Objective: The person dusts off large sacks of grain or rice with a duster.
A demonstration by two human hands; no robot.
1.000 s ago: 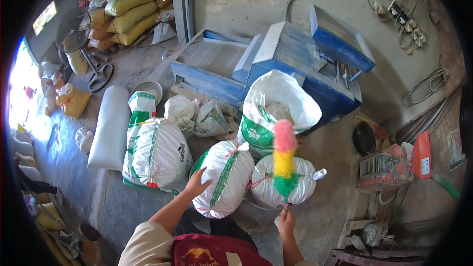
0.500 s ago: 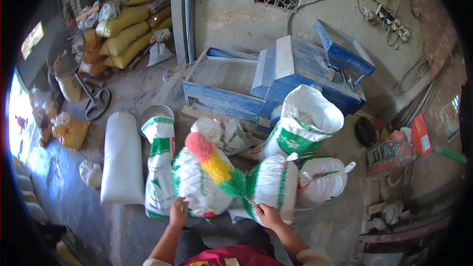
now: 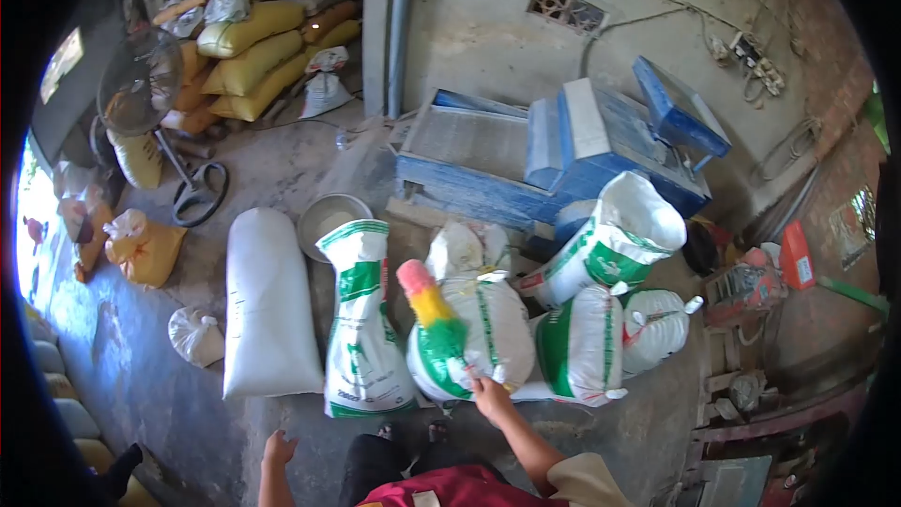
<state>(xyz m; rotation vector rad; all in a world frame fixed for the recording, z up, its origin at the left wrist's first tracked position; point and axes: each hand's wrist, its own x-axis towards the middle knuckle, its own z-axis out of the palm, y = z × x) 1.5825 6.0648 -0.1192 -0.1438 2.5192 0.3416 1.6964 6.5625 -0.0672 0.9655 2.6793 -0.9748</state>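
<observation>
My right hand [image 3: 492, 398] is closed round the handle of a fluffy duster [image 3: 432, 308] with pink, yellow and green bands. Its head points up and left, lying over the front of a filled white and green sack [image 3: 497, 324]. My left hand [image 3: 279, 448] hangs low over the floor, holding nothing, its fingers loosely apart. Nearest to it are a plain white full sack [image 3: 267, 310] and a narrow white and green sack [image 3: 361, 347] with a flared top. Right of the duster stand another tied sack [image 3: 587, 338] and a wide-topped open sack [image 3: 624, 235].
A blue wooden machine [image 3: 469, 178] stands against the wall behind the sacks. A metal basin [image 3: 328, 216] sits behind the white sack. Yellow sacks [image 3: 249, 70] are stacked at the back left. A small tied bag [image 3: 195, 336] lies on the floor at left.
My left hand has come away from the sack and moved down and left. The duster has swung more upright in my right hand. The view has shifted, so the scene sits further right.
</observation>
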